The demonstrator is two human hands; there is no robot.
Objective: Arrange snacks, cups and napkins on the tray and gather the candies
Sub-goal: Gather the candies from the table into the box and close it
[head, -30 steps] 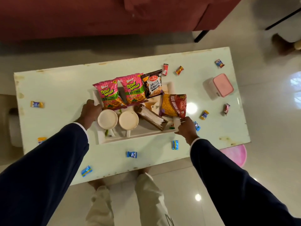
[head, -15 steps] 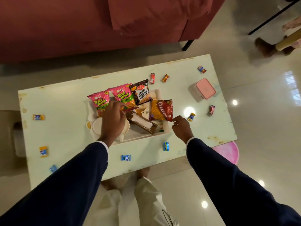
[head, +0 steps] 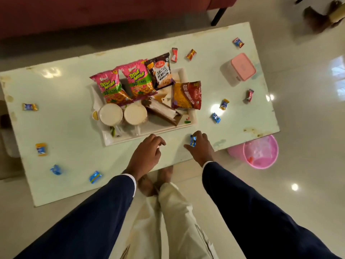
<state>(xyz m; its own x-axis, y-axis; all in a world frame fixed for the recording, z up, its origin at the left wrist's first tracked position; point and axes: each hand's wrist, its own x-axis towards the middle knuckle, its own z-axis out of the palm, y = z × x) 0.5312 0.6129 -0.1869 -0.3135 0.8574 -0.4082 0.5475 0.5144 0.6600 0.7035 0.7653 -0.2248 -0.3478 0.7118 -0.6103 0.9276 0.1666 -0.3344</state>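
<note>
Two hands gather candies beside a loaded tray
Right hand pinches a blue candy; left hand curls, contents unclear; loose pinch could drop it off the table edge

I'm looking down on a pale green worktop, glossy, w/ chipped edges and brownish stains near the corners; ceiling-light glare sits on it in spots; floor is shiny off-white tile, reflecting small round lights and a bright window patch at right; a dark red sofa runs along the top, one black leg showing; pink plastic bin stands on the floor by the worktop's near right corner.
</note>
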